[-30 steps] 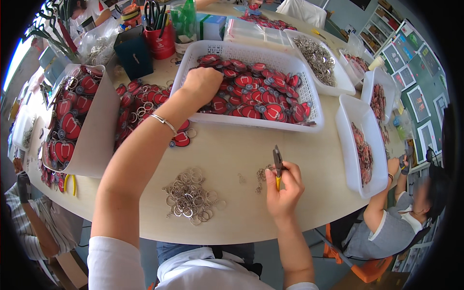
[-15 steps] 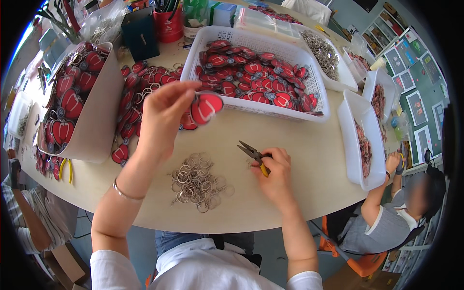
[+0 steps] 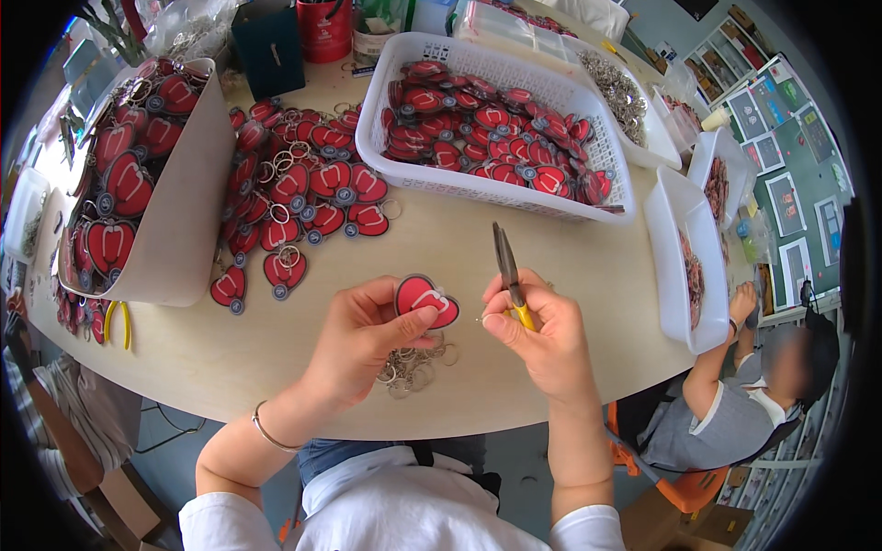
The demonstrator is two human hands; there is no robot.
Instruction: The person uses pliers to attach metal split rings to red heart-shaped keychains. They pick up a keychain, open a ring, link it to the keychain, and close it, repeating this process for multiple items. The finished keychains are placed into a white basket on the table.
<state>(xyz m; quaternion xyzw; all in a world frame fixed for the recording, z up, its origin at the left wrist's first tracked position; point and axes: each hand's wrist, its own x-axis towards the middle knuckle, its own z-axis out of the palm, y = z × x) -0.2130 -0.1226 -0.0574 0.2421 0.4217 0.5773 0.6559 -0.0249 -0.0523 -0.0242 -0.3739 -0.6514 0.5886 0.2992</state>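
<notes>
My left hand [image 3: 363,335] pinches a red heart-shaped charm [image 3: 428,301] with a dark rim, held above the table in front of me. Across from it, my right hand [image 3: 542,331] grips pliers [image 3: 509,272] with yellow handles, their dark jaws pointing away from me. A tiny metal bit shows at my right fingertips, too small to name. Below my left hand lies a pile of metal key rings [image 3: 413,367], partly hidden by that hand. Finished-looking heart keychains [image 3: 322,184] with rings lie heaped beyond, to the left.
A white basket [image 3: 496,197] of red charms stands at the back middle. At the left is a beige bin [image 3: 188,230] full of keychains, with yellow-handled pliers [image 3: 118,323] beside it. White trays [image 3: 671,275] stand right, near a seated co-worker [image 3: 753,404].
My left hand has brought the charm from near the basket down toward me, over the ring pile. My right hand has lifted the pliers and turned their jaws upward.
</notes>
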